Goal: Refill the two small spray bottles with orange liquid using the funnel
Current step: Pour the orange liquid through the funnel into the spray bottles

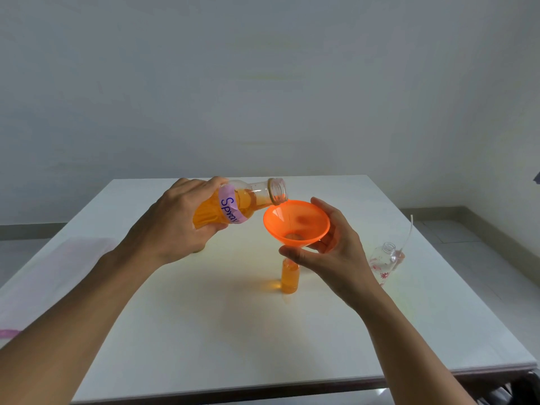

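My left hand (178,223) grips a large clear bottle (248,201) of orange liquid with a purple label, tipped so its open mouth rests over the rim of the orange funnel (296,222). My right hand (330,252) holds the funnel by its cone. The funnel's stem sits in a small bottle (290,277) that stands upright on the table and is nearly full of orange liquid. A second small clear bottle (384,261) with flower prints stands open to the right, empty as far as I can see.
The white table (204,331) ends near the bottom edge of the view and at the right. A spray head with its thin tube (409,232) lies behind the empty bottle. A pale pink sheet (58,264) covers the table's left edge.
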